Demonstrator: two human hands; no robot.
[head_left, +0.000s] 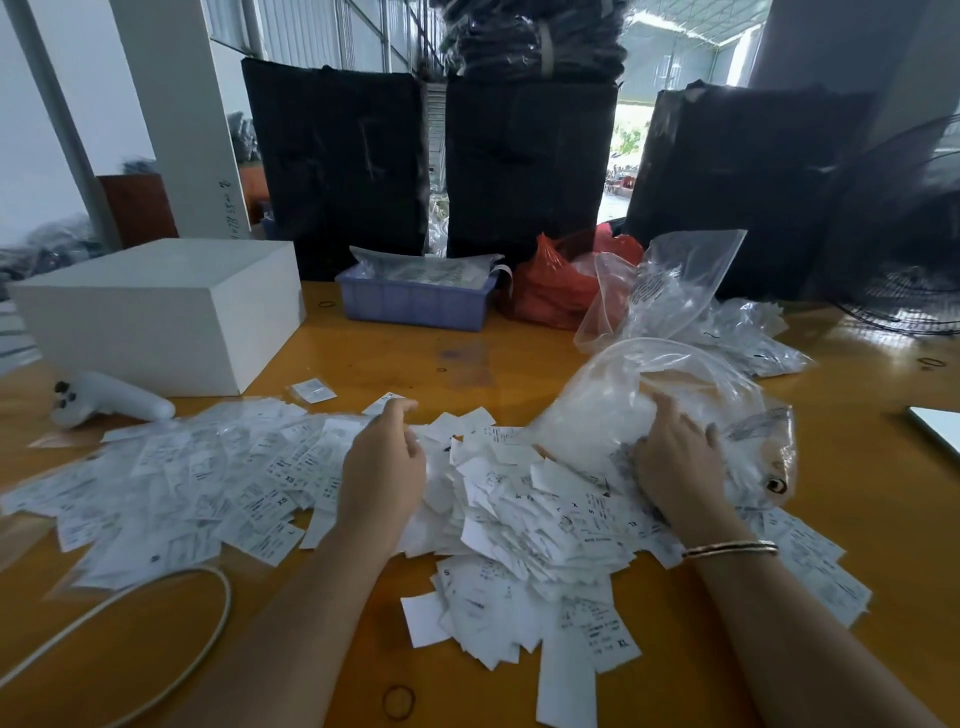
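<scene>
A wide heap of small white printed size labels (524, 525) covers the middle of the yellow table (831, 530). My left hand (383, 467) lies over the heap near its centre, fingers curled down into the labels; whether it holds any is hidden. My right hand (680, 457) grips a large clear plastic bag (623, 400) that lies tilted over the right side of the heap, its mouth facing the labels. A bangle (730, 547) is on my right wrist.
A white box (166, 306) and a white handheld controller (104, 400) lie at the left. A blue tray (415, 301), a red bag (556, 286) and more clear bags (670, 291) stand behind, before black bundles. A white cable (208, 623) loops front left; a fan (904, 260) stands far right.
</scene>
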